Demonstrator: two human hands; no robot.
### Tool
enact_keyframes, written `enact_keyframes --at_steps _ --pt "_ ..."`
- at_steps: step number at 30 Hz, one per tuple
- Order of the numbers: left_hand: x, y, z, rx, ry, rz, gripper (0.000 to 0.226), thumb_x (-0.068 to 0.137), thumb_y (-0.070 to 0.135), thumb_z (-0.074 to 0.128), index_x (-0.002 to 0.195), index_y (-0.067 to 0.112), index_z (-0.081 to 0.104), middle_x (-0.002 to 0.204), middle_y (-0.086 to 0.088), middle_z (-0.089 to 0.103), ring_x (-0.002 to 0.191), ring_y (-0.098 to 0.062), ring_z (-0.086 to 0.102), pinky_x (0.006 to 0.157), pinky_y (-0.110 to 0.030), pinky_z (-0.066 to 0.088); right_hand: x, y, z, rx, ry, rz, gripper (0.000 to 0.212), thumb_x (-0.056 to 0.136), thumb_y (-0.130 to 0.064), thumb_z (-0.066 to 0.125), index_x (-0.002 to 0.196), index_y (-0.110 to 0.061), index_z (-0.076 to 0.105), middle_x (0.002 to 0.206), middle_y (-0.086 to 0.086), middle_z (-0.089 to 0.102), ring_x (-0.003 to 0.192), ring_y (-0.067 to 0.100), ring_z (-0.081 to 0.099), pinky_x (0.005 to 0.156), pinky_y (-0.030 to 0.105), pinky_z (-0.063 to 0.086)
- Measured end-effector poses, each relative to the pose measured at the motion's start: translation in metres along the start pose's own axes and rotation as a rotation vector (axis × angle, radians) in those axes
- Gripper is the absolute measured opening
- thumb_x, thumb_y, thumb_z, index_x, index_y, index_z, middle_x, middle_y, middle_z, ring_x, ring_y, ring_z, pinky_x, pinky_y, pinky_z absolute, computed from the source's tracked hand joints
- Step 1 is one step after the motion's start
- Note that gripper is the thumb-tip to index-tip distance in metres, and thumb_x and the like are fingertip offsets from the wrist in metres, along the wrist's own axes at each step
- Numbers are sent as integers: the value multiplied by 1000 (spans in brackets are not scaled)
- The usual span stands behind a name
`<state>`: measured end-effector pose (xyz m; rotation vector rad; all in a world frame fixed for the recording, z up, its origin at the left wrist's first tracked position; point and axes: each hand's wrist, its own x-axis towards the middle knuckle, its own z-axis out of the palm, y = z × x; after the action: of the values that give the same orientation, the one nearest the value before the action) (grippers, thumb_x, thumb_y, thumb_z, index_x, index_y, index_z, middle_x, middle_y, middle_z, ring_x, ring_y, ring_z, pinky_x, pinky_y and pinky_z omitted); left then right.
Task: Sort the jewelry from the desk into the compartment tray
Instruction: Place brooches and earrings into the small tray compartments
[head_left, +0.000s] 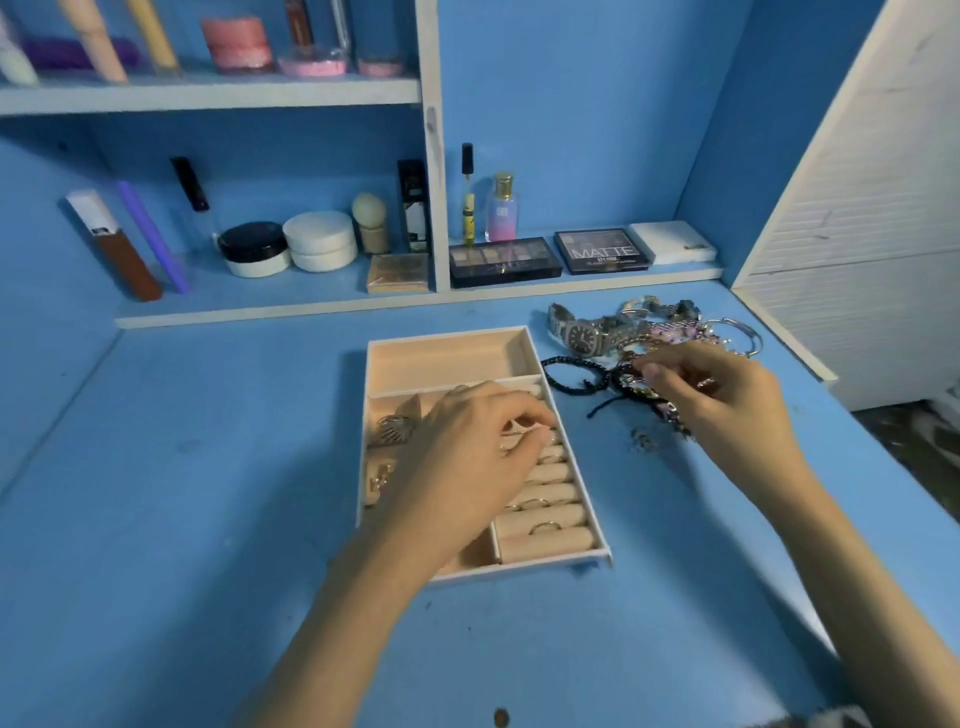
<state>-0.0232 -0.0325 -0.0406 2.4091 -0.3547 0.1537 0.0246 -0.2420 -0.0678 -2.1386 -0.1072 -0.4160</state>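
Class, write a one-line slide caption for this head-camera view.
Left hand works at the ring rolls of the compartment tray while the right hand reaches into the jewelry pile.

Home vanity or dressing desk, painted blue.

Built-in shelves (218, 93) over the desk (208, 519) hold cosmetics: cream jars (254, 249), a makeup sponge (370, 210), a perfume bottle (502, 210), eyeshadow palettes (504, 261), one marked MATTE (601, 251). Tubes and pink pots sit on the upper shelf. A white slatted cupboard door (872, 218) stands at right. Paint is scuffed and worn.
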Motion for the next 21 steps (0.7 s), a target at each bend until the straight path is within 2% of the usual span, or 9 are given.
enact_keyframes --at_steps 3,7,10,15,18,21 --pt "15 15 20 -15 -42 34 18 89 30 55 103 33 65 100 18 61 88 1 51 81 -19 42 -6 16 -13 -25 18 38 18 86 -12 61 81 -27 68 81 11 66 61 9 48 53 14 35" --pt "35 24 44 47 -93 89 19 89 28 55 107 29 63 94 19 58 95 -4 49 80 -21 38 -13 26 -16 -23 76 18 30 84 -2 56 83 -29 68 85 6 65 66 12 50 59 23 38" --pt "46 26 58 153 -133 104 22 89 34 55 110 27 61 101 12 59 103 -10 46 83 -22 35 -15 30 -17 5 153 10 31 84 0 53 83 -27 68 84 3 64 68 16 53 62 28 41" --pt "53 31 72 314 -158 127 33 84 46 58 106 21 60 104 4 60 105 -16 42 85 -29 36 -15 35 -23 41 216 40 31 84 1 53 84 -25 70 74 -2 59 63 10 51 57 19 39" --pt "55 32 76 319 -191 147 28 85 42 59 103 21 61 105 3 59 104 -17 42 86 -29 36 -17 35 -24 33 215 47 27 83 2 53 86 -19 71 72 -7 58 62 5 50 55 14 37" --pt "58 33 76 314 -210 187 18 88 35 56 99 21 63 101 4 58 103 -15 42 80 -24 33 -18 35 -25 29 218 45 27 83 1 54 85 -19 71 72 -5 58 62 8 50 55 16 37"
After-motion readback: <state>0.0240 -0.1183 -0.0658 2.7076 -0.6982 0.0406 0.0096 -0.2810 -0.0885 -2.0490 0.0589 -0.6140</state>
